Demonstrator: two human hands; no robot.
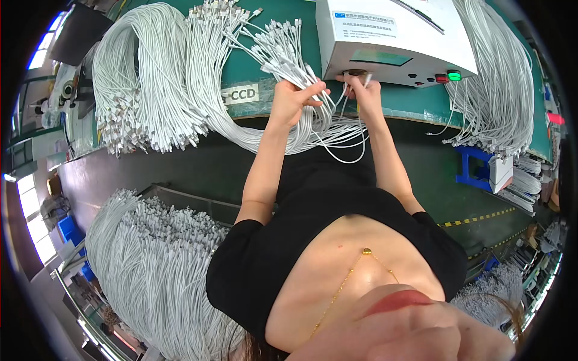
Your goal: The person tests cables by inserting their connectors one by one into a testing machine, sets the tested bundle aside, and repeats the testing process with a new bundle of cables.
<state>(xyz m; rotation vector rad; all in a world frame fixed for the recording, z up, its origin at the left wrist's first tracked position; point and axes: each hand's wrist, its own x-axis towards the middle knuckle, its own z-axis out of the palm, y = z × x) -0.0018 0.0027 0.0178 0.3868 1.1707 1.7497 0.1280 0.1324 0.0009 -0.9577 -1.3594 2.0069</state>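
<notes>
My left hand [295, 101] is closed around a bundle of white USB cables [283, 57], whose connector ends fan out above it toward the back. The lower part of the bundle hangs below the bench edge in a loop. Beside it, my right hand [362, 95] pinches a single white cable close to its end, at the lower front of the white tester box [397, 45]. The fingers partly hide the connector, so I cannot tell whether it sits in the port. On the box's front, a green light [454, 76] glows next to a red button [441, 78].
Thick bundles of white cables [159, 72] lie over the green bench [247, 71] at left, near a CCD label [243, 94]. More cables [500, 78] hang over its right edge. A large cable heap [156, 271] stands behind on the left. A blue stool [472, 165] is under the bench.
</notes>
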